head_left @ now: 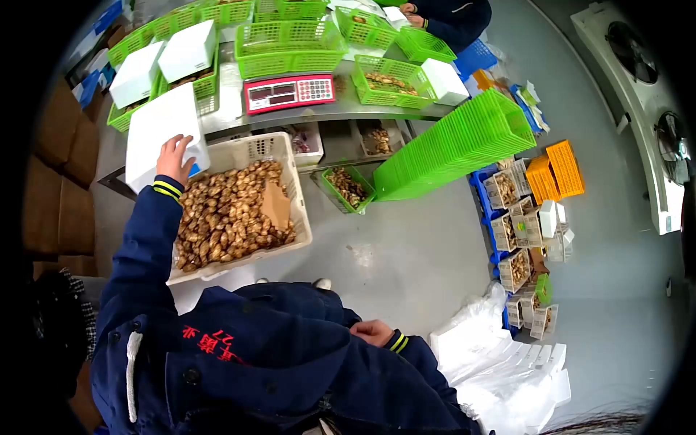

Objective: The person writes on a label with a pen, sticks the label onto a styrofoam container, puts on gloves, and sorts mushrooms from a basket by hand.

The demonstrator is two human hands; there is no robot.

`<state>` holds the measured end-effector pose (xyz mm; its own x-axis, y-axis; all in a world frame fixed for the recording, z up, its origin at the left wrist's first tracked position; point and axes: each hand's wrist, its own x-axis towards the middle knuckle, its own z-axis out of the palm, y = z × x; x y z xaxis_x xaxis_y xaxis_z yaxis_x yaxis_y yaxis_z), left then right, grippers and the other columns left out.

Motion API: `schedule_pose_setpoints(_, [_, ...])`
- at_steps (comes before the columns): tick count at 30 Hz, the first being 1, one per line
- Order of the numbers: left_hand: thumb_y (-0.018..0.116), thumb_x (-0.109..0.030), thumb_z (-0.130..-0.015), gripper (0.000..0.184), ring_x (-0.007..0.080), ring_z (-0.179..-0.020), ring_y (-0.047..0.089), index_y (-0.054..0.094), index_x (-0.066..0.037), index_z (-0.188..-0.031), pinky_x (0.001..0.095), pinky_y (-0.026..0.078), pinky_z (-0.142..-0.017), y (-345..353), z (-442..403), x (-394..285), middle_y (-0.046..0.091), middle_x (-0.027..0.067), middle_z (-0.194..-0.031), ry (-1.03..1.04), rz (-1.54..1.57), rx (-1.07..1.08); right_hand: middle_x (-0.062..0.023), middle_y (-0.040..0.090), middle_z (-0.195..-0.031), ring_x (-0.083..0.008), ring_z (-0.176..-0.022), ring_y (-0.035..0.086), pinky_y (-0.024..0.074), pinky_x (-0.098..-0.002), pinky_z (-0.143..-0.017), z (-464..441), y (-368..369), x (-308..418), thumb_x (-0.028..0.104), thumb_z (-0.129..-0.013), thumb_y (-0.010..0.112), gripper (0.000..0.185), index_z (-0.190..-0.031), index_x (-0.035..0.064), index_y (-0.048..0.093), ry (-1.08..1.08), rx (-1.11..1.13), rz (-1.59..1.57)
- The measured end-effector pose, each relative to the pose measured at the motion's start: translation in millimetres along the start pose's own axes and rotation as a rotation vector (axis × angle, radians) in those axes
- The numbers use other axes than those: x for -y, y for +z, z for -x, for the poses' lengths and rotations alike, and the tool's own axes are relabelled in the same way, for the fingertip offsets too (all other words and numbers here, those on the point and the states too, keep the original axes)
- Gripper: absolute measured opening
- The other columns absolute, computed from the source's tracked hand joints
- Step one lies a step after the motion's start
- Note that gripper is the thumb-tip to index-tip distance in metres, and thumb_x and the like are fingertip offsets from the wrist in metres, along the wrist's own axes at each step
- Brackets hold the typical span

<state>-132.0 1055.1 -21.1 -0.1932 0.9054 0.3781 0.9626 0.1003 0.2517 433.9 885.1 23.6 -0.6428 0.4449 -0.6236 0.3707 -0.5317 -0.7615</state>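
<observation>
My left hand reaches forward with its fingers spread over a large white foam box and touches its surface. The box stands tilted at the left, its lower right part by a blue patch. Just beside that hand is a big white plastic crate full of small brown, shiny mushrooms, with a piece of brown cardboard lying on them. My right hand rests low against the front of my dark blue jacket, its fingers curled, and I see nothing in it.
A metal table carries a red scale, green baskets and white boxes. A tall leaning stack of green baskets stands at its right. White plastic-wrapped boxes lie lower right. Another person's sleeve shows behind the table.
</observation>
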Motion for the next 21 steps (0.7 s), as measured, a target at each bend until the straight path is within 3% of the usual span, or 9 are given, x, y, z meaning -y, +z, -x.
schedule_pose_setpoints(2, [0.064, -0.003, -0.069, 0.045, 0.0349, -0.108, 0.047, 0.053, -0.007, -0.112, 0.0398, 0.038, -0.096, 16.8, -11.6, -36.4, 0.051, 0.0157, -0.115, 0.184, 0.221, 0.028, -0.003, 0.063, -0.078, -0.0108, -0.075, 0.057, 0.0466, -0.0248, -0.071, 1.2, -21.8, 36.8, 0.015, -0.089, 0.053, 0.018, -0.094, 0.0007, 0.063, 0.219, -0.103, 0.063])
schedule_pose_setpoints(3, [0.064, -0.003, -0.069, 0.041, 0.0348, -0.106, 0.048, 0.054, -0.005, -0.109, 0.0401, 0.039, -0.094, 22.9, -13.7, -69.4, 0.053, 0.0158, -0.111, 0.192, 0.33, 0.063, -0.0034, 0.063, -0.078, -0.0103, -0.076, 0.057, 0.0473, -0.0263, -0.07, -1.9, -39.4, 19.9, 0.014, -0.085, 0.056, 0.016, -0.094, 0.0015, 0.062, 0.081, -0.004, 0.185])
schedule_pose_setpoints(4, [0.063, -0.004, -0.07, 0.038, 0.0351, -0.105, 0.048, 0.055, -0.005, -0.107, 0.0405, 0.039, -0.093, 35.2, -19.1, -91.1, 0.054, 0.0155, -0.108, 0.284, 0.364, 0.146, -0.0084, 0.065, -0.081, -0.018, -0.077, 0.061, 0.0492, -0.0328, -0.07, -6.5, -50.5, 8.0, 0.019, -0.083, 0.058, 0.022, -0.098, 0.0028, 0.062, -0.054, 0.063, 0.212])
schedule_pose_setpoints(6, [0.064, -0.004, -0.07, 0.034, 0.0347, -0.099, 0.051, 0.057, -0.006, -0.103, 0.0402, 0.042, -0.088, 41.6, -21.2, -161.1, 0.055, 0.015, -0.103, 0.273, 0.513, 0.203, -0.0157, 0.066, -0.087, -0.0298, -0.083, 0.063, 0.0493, -0.0403, -0.074, -12.8, -77.8, 8.9, 0.024, -0.085, 0.051, 0.029, -0.1, 0.0013, 0.061, 0.033, -0.07, 0.702])
schedule_pose_setpoints(9, [0.066, -0.006, -0.071, 0.032, 0.0338, -0.098, 0.054, 0.057, -0.004, -0.101, 0.0403, 0.044, -0.085, 75.4, -22.8, -233.0, 0.057, 0.015, -0.101, 0.307, 0.705, 0.319, -0.0231, 0.063, -0.092, -0.039, -0.088, 0.06, 0.0484, -0.0457, -0.077, -85.1, -149.7, -191.2, 0.026, -0.087, 0.043, 0.032, -0.096, -0.0004, 0.059, 0.194, -0.361, 1.128])
schedule_pose_setpoints(10, [0.066, -0.006, -0.07, 0.031, 0.0328, -0.097, 0.054, 0.058, -0.004, -0.101, 0.0398, 0.045, -0.085, 81.4, -22.7, -254.2, 0.057, 0.014, -0.1, 0.354, 0.704, 0.326, -0.0227, 0.063, -0.091, -0.0388, -0.087, 0.06, 0.0484, -0.0456, -0.076, -93.9, -172.6, -197.1, 0.025, -0.086, 0.043, 0.031, -0.096, -0.0001, 0.059, 0.247, -0.374, 1.164])
schedule_pose_setpoints(14, [0.063, -0.013, -0.071, 0.031, 0.0333, -0.092, 0.055, 0.058, -0.01, -0.102, 0.0406, 0.046, -0.081, 134.0, -6.8, -329.2, 0.059, 0.0121, -0.097, 0.286, 0.83, 0.379, -0.0214, 0.063, -0.089, -0.0383, -0.086, 0.06, 0.0485, -0.0453, -0.074, -90.5, -252.4, -123.4, 0.024, -0.085, 0.045, 0.028, -0.095, 0.0011, 0.058, 0.234, -0.15, 1.191])
schedule_pose_setpoints(17, [0.06, -0.013, -0.074, 0.027, 0.0319, -0.085, 0.058, 0.058, -0.01, -0.101, 0.0391, 0.048, -0.074, 134.1, 16.2, -385.9, 0.059, 0.0118, -0.091, 0.191, 0.954, 0.422, -0.0204, 0.062, -0.088, -0.0378, -0.084, 0.06, 0.0486, -0.0451, -0.073, -96.2, -299.8, -69.0, 0.023, -0.084, 0.045, 0.026, -0.094, 0.0019, 0.058, 0.165, 0.058, 1.284])
schedule_pose_setpoints(21, [0.061, -0.013, -0.076, 0.025, 0.0297, -0.076, 0.06, 0.058, -0.011, -0.101, 0.0377, 0.05, -0.068, 140.8, 42.6, -388.9, 0.059, 0.0112, -0.087, 0.009, 0.963, 0.457, -0.019, 0.062, -0.086, -0.0373, -0.083, 0.06, 0.0487, -0.0448, -0.071, -114.0, -335.4, -15.5, 0.021, -0.083, 0.047, 0.023, -0.093, 0.0031, 0.058, 0.085, 0.241, 1.383])
